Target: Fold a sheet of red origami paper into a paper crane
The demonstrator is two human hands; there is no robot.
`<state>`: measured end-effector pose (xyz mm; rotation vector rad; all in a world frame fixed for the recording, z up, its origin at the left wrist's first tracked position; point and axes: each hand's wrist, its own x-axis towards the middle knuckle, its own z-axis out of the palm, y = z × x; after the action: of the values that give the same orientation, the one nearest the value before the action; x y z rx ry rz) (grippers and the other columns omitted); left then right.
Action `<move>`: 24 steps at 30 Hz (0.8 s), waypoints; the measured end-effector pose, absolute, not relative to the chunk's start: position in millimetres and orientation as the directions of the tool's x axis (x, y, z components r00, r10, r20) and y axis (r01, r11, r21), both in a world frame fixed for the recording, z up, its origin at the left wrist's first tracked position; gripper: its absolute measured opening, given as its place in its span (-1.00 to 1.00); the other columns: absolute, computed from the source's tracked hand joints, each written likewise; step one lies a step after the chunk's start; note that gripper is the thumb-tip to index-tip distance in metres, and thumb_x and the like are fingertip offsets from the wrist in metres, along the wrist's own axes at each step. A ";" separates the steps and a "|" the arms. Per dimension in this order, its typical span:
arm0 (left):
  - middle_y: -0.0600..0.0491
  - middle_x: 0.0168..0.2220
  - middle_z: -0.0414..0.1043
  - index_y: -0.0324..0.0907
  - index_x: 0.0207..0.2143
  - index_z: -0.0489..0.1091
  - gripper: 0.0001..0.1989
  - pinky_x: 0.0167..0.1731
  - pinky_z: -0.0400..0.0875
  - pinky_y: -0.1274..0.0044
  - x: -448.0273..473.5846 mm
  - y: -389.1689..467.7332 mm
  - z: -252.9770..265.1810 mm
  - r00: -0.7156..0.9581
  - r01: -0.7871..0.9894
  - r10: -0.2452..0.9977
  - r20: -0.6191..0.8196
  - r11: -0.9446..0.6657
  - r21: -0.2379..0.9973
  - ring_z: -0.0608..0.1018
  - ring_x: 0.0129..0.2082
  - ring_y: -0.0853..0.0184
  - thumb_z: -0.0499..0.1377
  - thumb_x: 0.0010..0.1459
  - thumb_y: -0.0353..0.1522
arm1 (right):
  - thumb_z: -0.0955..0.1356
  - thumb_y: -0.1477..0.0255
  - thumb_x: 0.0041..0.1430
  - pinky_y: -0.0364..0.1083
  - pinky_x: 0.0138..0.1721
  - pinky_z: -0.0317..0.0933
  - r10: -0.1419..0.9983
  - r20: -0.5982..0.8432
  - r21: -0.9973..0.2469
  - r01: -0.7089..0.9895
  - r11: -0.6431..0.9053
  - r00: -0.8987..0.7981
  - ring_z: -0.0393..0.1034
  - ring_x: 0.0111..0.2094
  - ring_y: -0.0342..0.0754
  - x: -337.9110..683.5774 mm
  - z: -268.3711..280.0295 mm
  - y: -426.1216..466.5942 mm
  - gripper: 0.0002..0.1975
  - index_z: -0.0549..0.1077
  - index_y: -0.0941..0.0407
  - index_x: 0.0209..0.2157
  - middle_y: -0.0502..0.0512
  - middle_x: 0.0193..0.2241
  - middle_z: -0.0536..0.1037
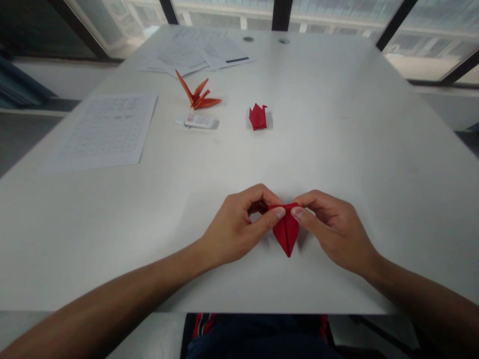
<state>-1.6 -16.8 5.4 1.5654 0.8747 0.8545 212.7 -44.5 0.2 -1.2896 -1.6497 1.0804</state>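
Note:
Between my hands is a piece of folded red origami paper (286, 232), kite-shaped, with its point toward me and a seam down the middle. My left hand (243, 224) pinches its upper left corner between thumb and fingers. At the upper right corner my right hand (333, 227) grips it the same way, thumb on the front face. The two thumb tips almost meet near the top fold. The fingertips behind the paper are hidden.
Farther back stand a small red paper crane (258, 117) and a larger orange paper crane (198, 94). A white glue tube (198, 121) lies in front of the orange one. Printed sheets (108, 129) rest at the left, more papers (183, 52) at the back. The white table's front edge (262, 313) is near me.

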 end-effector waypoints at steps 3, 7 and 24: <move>0.05 -0.38 0.54 -0.22 -0.28 0.49 -0.84 -0.40 0.39 0.56 -3.3 -17.5 5.5 0.443 0.170 0.893 0.077 -0.168 0.971 0.52 -0.41 0.40 0.27 0.31 -0.30 | 0.41 0.26 0.34 -0.06 -0.15 0.44 0.972 0.110 -0.908 0.376 0.183 -0.208 0.55 -0.23 -0.04 210.7 -0.5 -44.0 -0.86 0.59 0.00 -0.17 0.01 -0.26 0.66; 0.04 -0.37 0.55 -0.22 -0.26 0.50 -0.84 -0.41 0.40 0.54 -5.6 -17.6 6.1 0.471 0.218 0.877 0.092 -0.216 0.952 0.53 -0.41 0.38 0.23 0.33 -0.30 | 0.42 0.28 0.33 -0.04 -0.11 0.45 0.967 0.173 -0.843 0.479 0.244 -0.189 0.57 -0.18 -0.02 210.0 -1.0 -43.3 -0.81 0.58 -0.02 -0.06 0.02 -0.18 0.68; 0.08 -0.47 0.48 -0.23 -0.35 0.46 -0.73 -0.46 0.33 0.57 0.6 -14.0 0.7 0.451 0.094 0.884 -0.120 0.086 0.992 0.45 -0.49 0.43 0.32 0.26 -0.21 | 0.39 0.24 0.36 -0.09 -0.21 0.45 0.977 -0.047 -0.948 0.319 0.022 -0.209 0.59 -0.28 -0.04 210.9 -3.3 -40.4 -0.79 0.59 0.02 -0.10 0.01 -0.30 0.69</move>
<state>0.6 -14.0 0.7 1.3694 0.9513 0.7465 210.9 -40.4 -3.3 -1.3474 -1.6086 1.2071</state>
